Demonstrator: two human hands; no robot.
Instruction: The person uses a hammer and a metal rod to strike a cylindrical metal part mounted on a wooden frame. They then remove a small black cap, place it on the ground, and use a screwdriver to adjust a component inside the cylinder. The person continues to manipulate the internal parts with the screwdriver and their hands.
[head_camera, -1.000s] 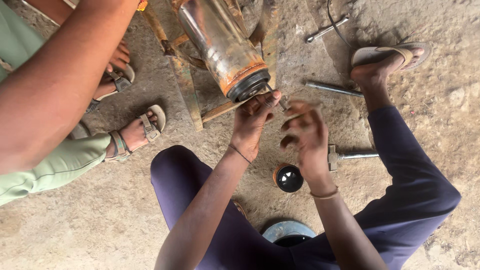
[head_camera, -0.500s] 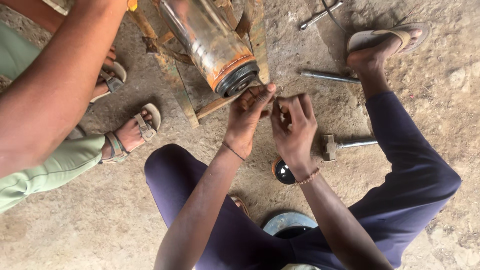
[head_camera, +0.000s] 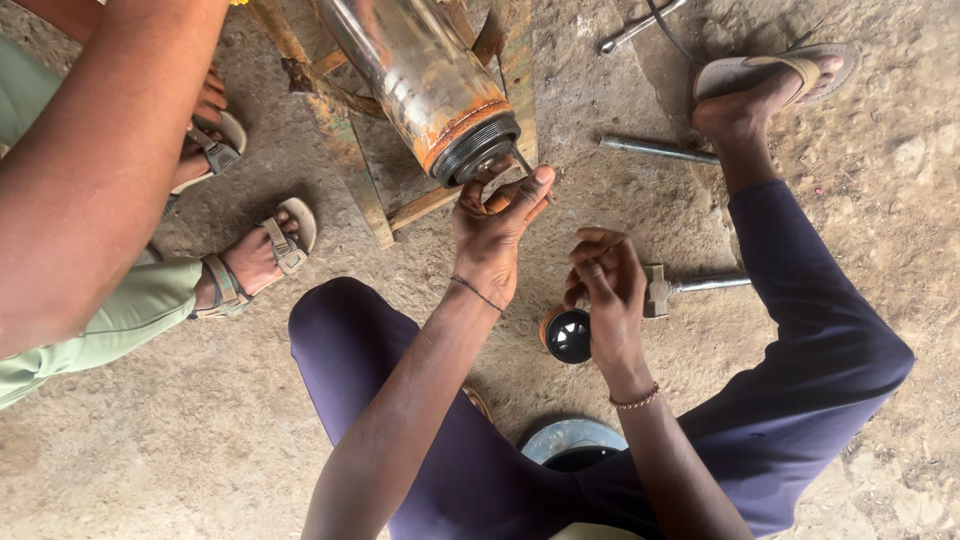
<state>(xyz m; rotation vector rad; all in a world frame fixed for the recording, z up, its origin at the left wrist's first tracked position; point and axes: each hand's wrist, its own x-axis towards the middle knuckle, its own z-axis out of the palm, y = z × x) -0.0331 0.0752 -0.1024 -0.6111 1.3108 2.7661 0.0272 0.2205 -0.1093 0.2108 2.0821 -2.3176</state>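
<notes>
A rusty metal cylinder (head_camera: 425, 80) lies on a rusty steel frame (head_camera: 345, 150), its threaded open end facing me. My left hand (head_camera: 495, 230) is at that end, thumb and fingers pinched on a small part at the mouth, beside a thin pin that sticks out. My right hand (head_camera: 605, 285) hovers lower and to the right, away from the cylinder, with its fingers curled inward; whether they hold anything is hidden. Just below it, a small round black cap with an orange rim (head_camera: 568, 335) sits on the ground between my knees.
Another person's bare arm (head_camera: 100, 170) and sandalled feet (head_camera: 255, 255) fill the left. A hammer (head_camera: 690, 285), a steel rod (head_camera: 655, 148) and a spanner (head_camera: 640, 28) lie on the concrete at right near my sandalled foot (head_camera: 770, 75). A round grey lid (head_camera: 575, 440) lies by my lap.
My right hand has drawn back from the cylinder's end and down toward the black cap, its fingers curling in. My left hand stays at the cylinder's mouth.
</notes>
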